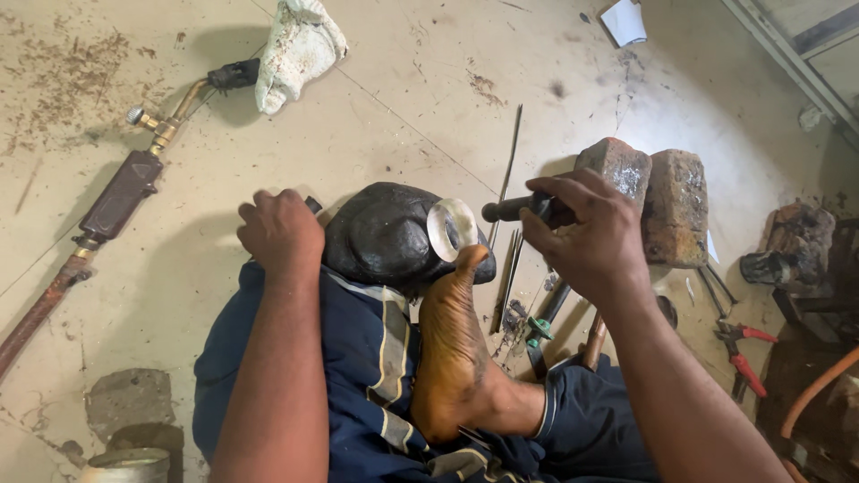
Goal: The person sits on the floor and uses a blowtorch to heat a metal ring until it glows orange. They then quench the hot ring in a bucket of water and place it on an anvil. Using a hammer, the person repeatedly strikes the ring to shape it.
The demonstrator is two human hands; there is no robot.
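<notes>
Down on the floor, a pale ring (452, 229) is kept against a rounded black block (385, 234) by a bare foot (456, 349). A dark tool handle (519, 209) is gripped in the closed right hand (591, 233) just beside the ring. The left hand (279, 231) is curled into a fist at the block's far edge; whether anything is held there cannot be told.
</notes>
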